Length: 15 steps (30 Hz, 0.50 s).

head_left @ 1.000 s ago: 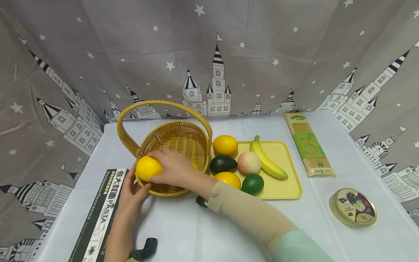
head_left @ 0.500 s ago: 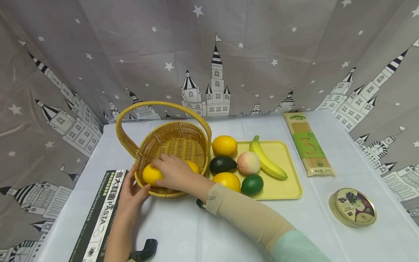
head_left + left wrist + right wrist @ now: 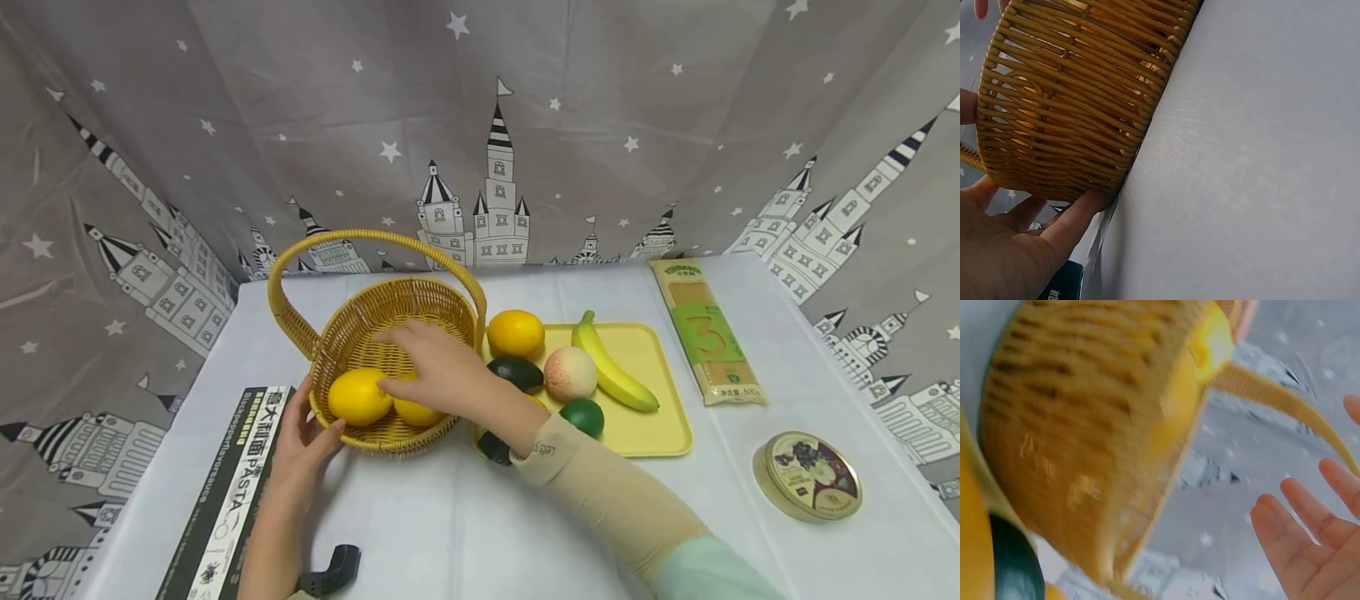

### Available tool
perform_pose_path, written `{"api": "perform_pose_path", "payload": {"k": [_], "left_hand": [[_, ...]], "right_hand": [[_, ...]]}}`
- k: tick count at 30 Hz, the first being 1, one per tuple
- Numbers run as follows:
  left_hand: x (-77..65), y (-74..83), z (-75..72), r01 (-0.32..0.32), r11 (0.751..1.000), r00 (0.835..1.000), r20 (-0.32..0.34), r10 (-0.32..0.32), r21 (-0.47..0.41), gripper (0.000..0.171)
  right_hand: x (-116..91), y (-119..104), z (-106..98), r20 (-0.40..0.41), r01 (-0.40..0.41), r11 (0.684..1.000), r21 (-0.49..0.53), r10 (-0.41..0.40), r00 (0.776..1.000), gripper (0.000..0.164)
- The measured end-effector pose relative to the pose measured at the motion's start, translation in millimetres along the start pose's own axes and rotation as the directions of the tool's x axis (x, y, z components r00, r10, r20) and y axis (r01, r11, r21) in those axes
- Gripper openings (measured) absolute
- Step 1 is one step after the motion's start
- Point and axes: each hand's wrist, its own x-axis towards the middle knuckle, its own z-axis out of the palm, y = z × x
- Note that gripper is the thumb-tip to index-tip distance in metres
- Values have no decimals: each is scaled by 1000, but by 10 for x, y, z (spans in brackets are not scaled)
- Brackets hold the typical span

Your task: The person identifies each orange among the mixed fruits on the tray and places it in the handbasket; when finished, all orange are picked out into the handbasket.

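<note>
A yellow wicker basket (image 3: 360, 321) with a tall arched handle stands on the white-covered table in the head view. Two lemons lie inside at its near side: the left lemon (image 3: 358, 397) in full view, the other lemon (image 3: 414, 412) partly behind my right hand (image 3: 442, 367). That hand hovers over the basket, fingers extended and holding nothing; the right wrist view shows its spread fingers (image 3: 1300, 550). My left hand (image 3: 303, 450) holds the basket's near left side, thumb at the rim. In the left wrist view, its fingers (image 3: 1069, 228) lie against the woven wall.
A yellow tray (image 3: 675, 433) right of the basket bears a lemon (image 3: 516, 333), an avocado (image 3: 517, 372), a peach (image 3: 570, 372), a banana (image 3: 615, 371) and a green fruit (image 3: 588, 417). Pasta box (image 3: 228, 492) at left; noodle packet (image 3: 708, 333) and round tin (image 3: 810, 477) at right.
My right hand has lowered a lemon from the basket's left rim into the basket, let go of it, and moved up and right. My left hand stays at the basket.
</note>
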Motion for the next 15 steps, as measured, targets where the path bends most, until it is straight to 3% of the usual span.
{"api": "perform_pose_path", "payload": {"k": [5, 11, 15], "left_hand": [[3, -5, 0, 6, 1000, 1000, 8, -6, -15, 81], [-3, 2, -6, 19, 1000, 1000, -3, -19, 14, 81], [-12, 3, -16, 24, 1000, 1000, -7, -24, 15, 81]], "right_hand": [[-252, 219, -337, -105, -8, 990, 144, 23, 994, 59], [-570, 551, -675, -239, -6, 922, 388, 107, 965, 55], [-649, 831, -762, -272, -72, 912, 403, 194, 943, 58]]}}
